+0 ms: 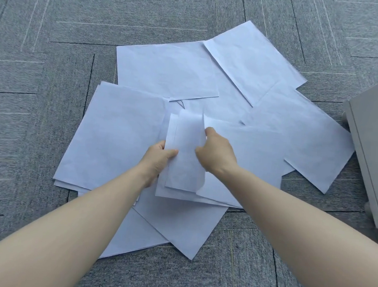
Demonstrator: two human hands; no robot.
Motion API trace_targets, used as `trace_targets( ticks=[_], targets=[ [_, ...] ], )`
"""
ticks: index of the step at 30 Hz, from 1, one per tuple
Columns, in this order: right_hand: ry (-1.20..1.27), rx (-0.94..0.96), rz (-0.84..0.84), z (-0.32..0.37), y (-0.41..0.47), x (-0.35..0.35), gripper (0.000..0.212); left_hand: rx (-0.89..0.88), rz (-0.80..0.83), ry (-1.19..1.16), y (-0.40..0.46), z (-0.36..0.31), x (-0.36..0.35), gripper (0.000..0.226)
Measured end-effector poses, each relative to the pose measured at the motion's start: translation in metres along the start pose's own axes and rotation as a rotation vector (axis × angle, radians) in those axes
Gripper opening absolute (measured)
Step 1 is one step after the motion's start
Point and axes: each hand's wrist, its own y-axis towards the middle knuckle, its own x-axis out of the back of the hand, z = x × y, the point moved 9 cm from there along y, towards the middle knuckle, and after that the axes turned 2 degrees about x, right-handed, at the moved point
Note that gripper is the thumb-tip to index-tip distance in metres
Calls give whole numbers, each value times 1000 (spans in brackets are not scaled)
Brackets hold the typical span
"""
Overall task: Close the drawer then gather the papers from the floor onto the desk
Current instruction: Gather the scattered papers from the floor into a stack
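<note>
Your left hand (157, 156) and right hand (214, 152) pinch opposite edges of a small sheaf of sheets (186, 156), bowing it clear of the scattered papers (166, 71) on the carpet (39, 109).

Your two forearms enter from the bottom edge, both bare from as far back as the picture shows down to the wrist; no sleeve or cuff covers them; your left hand (158, 158) and right hand (215, 153) are bare too, ungloved; your wrists and visible fingers carry nothing worn.
</note>
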Motion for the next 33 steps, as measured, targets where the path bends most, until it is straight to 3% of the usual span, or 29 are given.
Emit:
trace_targets(
  ticks=[5, 9, 12, 14, 17, 22, 26, 33],
  targets=[
    [172, -9, 93, 14, 7, -36, 29, 64, 151, -5, -10, 4, -11, 51],
    [277, -20, 153, 9, 12, -54, 37, 40, 170, 21, -11, 2, -10, 23],
    [443, -29, 200, 3, 7, -56, 31, 17, 147, 57, -12, 2, -2, 37],
    [481, -26, 180, -2, 8, -47, 28, 16, 58, 131, -8, 7, 7, 33],
    [351, -5, 15, -18, 16, -15, 29, -9, -48, 250, -5, 8, 21, 15],
    [-92, -65, -315, -72, 21, 64, 43, -72, -154, 378, -4, -7, 66, 17],
    [-466, -255, -204, -120, 32, 78, 61, -33, -193, 361, -4, 1, 103, 17],
    [-586, -434, -38, -159, 39, 76, 76, -8, -206, 317, -10, 10, 115, 23]
  ],
)
